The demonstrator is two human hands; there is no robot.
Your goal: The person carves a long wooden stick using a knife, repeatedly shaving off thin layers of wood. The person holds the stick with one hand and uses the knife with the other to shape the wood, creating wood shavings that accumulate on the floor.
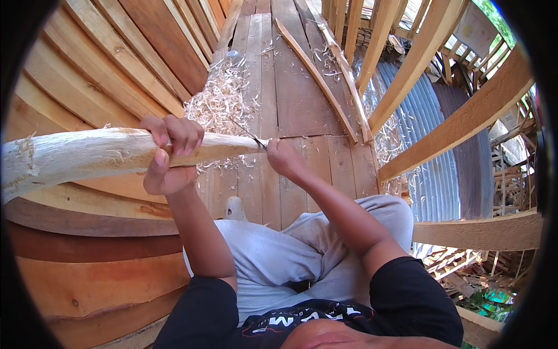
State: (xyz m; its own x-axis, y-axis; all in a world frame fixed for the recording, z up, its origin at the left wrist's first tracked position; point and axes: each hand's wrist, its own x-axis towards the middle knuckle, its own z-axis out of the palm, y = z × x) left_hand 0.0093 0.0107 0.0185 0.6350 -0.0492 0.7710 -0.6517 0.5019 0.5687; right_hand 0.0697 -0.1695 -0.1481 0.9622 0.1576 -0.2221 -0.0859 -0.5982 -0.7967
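Observation:
A thick, pale, peeled wooden pole (81,152) reaches in from the left and tapers to a point near the middle of the view. My left hand (172,152) is closed around it, fingers over the top and thumb on the near side. At the tapered end, my right hand (283,158) grips a knife, its handle hidden in the fist. The thin dark knife blade (249,133) slants up and left from that fist, crossing the pole's tip. Curled wood shavings (221,104) lie heaped on the floor beyond the pole.
I sit on a plank floor (264,75). A wall of overlapping boards (75,75) stands on the left, and a slatted wooden railing (453,125) on the right. Two long wood strips (317,75) lie ahead by the railing. Corrugated metal sheets (427,139) show beyond it.

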